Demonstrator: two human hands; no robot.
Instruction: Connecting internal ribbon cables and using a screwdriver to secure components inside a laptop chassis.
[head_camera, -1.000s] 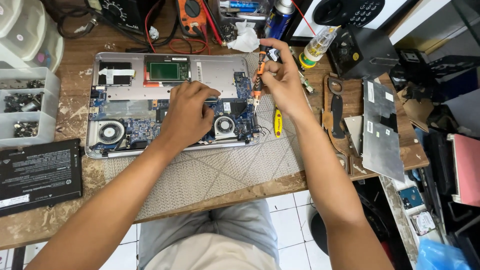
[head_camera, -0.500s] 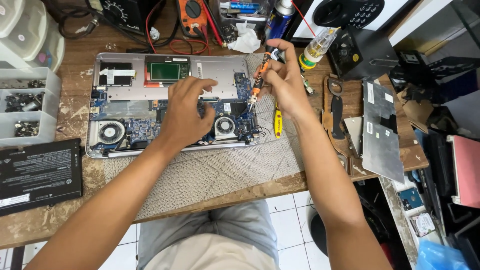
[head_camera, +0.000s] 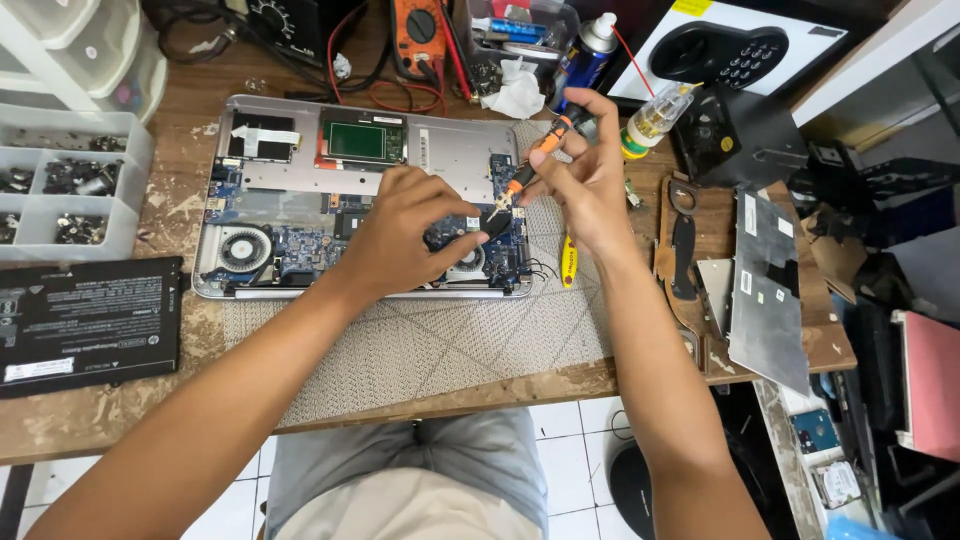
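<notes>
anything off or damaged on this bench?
No clear damage. The laptop lies opened, board and fans bare, its battery out on the left. The right hand holds a screwdriver over the board, beside the left hand. A crumpled tissue lies among tools behind.

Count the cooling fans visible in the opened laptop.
2. One fan sits at the laptop base's lower left corner; the other fan is lower right, partly covered by the left hand. More may be hidden beneath it.
</notes>
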